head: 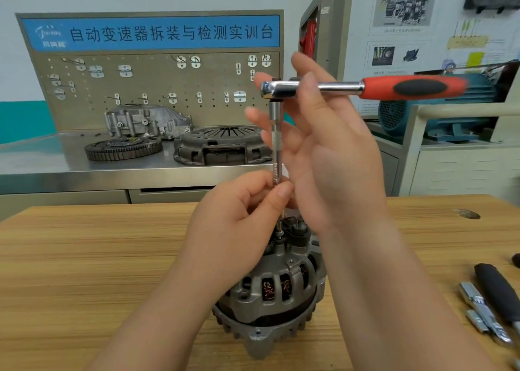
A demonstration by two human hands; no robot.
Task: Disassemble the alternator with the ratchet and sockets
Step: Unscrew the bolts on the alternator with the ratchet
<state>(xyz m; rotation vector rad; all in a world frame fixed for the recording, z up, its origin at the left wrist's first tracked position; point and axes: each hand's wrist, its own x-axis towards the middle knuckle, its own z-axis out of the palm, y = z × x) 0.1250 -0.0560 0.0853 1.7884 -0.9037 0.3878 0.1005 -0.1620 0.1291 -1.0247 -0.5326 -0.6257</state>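
Observation:
A grey alternator (277, 292) stands on the wooden table (98, 258), copper windings showing through its slots. Above it a ratchet (365, 87) with a red and black handle lies level, pointing right. A long chrome extension bar (275, 142) runs straight down from the ratchet's head to a bolt on the alternator's top. My left hand (239, 221) pinches the bar's lower end between thumb and fingers. My right hand (318, 145) is raised beside the bar, its fingers around the upper bar and the ratchet head.
Chrome sockets and a black-handled tool (489, 308) lie at the table's right edge. Behind stands a steel bench (42, 159) carrying a clutch cover (222, 145), a toothed flywheel (123, 148) and a gearbox casing (146, 121) under a pegboard. A blue motor (439, 117) sits at right.

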